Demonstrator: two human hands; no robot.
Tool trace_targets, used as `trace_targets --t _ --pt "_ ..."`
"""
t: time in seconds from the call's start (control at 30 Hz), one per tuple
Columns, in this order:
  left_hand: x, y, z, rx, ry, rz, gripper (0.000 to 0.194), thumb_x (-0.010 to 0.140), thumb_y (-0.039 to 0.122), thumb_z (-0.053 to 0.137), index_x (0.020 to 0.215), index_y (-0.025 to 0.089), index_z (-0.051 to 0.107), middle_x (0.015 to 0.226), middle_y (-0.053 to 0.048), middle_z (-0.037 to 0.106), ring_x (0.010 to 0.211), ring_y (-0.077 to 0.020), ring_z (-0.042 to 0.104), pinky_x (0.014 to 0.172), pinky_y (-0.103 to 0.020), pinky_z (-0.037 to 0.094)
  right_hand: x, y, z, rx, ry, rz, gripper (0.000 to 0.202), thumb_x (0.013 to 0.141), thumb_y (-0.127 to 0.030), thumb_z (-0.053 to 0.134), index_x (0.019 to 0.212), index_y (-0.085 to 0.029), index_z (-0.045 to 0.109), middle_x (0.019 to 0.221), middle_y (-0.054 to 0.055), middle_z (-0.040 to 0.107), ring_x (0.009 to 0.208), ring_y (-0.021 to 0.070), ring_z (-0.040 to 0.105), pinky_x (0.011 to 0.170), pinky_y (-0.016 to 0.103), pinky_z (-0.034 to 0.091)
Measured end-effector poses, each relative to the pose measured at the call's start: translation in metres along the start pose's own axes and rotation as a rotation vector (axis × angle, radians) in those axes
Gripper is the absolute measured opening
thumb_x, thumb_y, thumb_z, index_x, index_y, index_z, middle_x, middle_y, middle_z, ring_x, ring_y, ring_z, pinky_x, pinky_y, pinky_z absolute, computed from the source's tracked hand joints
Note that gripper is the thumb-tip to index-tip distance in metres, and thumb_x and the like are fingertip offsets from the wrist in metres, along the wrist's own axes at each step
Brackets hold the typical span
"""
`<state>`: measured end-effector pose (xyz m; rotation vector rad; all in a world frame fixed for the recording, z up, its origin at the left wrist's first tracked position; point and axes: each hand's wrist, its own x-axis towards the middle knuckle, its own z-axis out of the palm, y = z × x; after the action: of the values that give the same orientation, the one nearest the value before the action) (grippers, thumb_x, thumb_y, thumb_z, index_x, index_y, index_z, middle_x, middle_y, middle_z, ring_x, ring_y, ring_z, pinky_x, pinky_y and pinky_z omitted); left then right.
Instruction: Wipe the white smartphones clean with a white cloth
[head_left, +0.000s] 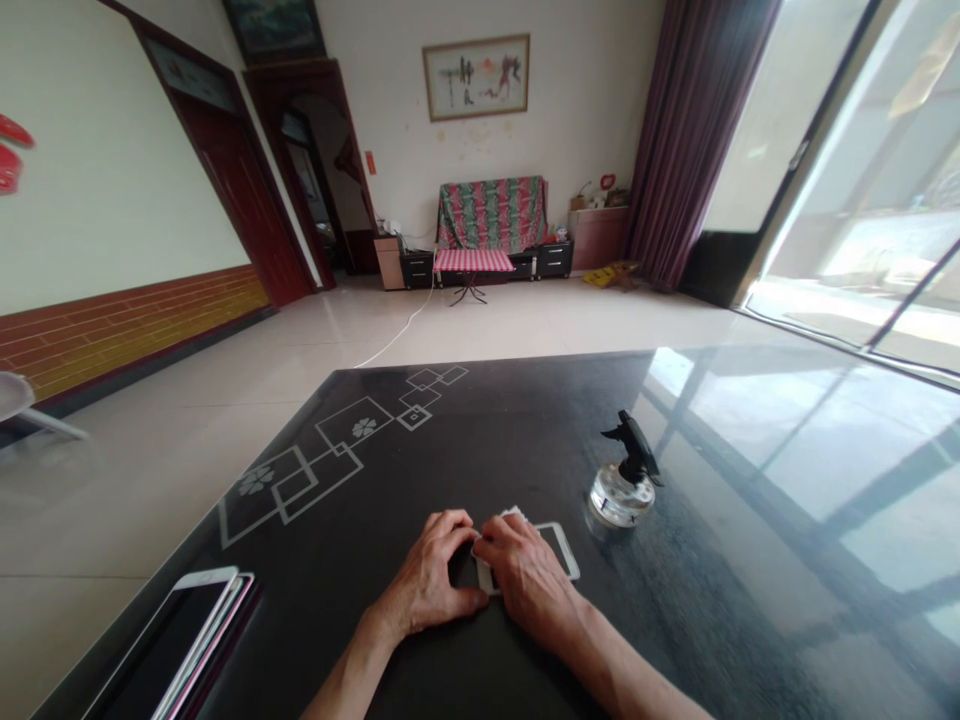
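Note:
A white-framed smartphone [568, 560] lies flat on the black table in front of me, its right end showing past my right hand. My left hand [435, 570] holds the phone's left end, thumb on the near side and fingers on the far side. Across the phone's middle lies my right hand [523, 560], its fingers curled and pressed down. A bit of white cloth or tissue [514, 512] pokes out beyond the right knuckles; most of it is hidden under that hand.
A clear spray bottle [622, 495] with a black trigger head stands right of the phone. At the lower left lies a stack of tablets or phones [176, 640]. The glossy black table [480, 430] has a grey square pattern at left. Farther off is a small checked-cloth table [472, 262].

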<state>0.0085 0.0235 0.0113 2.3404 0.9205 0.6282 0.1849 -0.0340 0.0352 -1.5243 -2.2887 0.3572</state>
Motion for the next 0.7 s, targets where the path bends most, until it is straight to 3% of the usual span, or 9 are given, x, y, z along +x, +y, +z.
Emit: trace_targets --t 0.2,0.43,0.7 --pt "0.0 -0.001 0.001 0.001 -0.002 0.002 0.053 0.052 0.016 0.078 0.102 0.023 0.061 0.117 -0.005 0.052 0.107 -0.0259 0.048 0.095 -0.038 0.044 -0.008 -0.002 -0.001 -0.001 -0.006 -0.006 0.014 0.084 -0.011 0.054 0.089 -0.021 0.063 0.099 0.002 0.057 0.092 0.0182 0.047 0.082 0.029 0.038" --pt "-0.001 -0.001 0.001 -0.004 0.005 0.01 0.053 0.053 0.017 0.078 0.103 0.023 0.061 0.117 -0.005 0.052 0.108 -0.0258 0.048 0.095 -0.038 0.044 0.0 -0.004 0.002 -0.032 -0.001 0.031 0.015 0.084 -0.017 0.057 0.097 -0.021 0.063 0.101 0.003 0.056 0.093 0.0194 0.046 0.084 0.031 0.037" --pt "0.0 0.0 0.001 0.013 0.009 0.019 0.052 0.054 0.014 0.076 0.103 0.024 0.061 0.115 -0.005 0.053 0.106 -0.0254 0.05 0.094 -0.038 0.045 -0.022 -0.012 0.0 -0.007 0.021 0.016 0.014 0.085 -0.015 0.049 0.092 -0.022 0.06 0.102 0.003 0.055 0.096 0.0189 0.045 0.087 0.031 0.036"
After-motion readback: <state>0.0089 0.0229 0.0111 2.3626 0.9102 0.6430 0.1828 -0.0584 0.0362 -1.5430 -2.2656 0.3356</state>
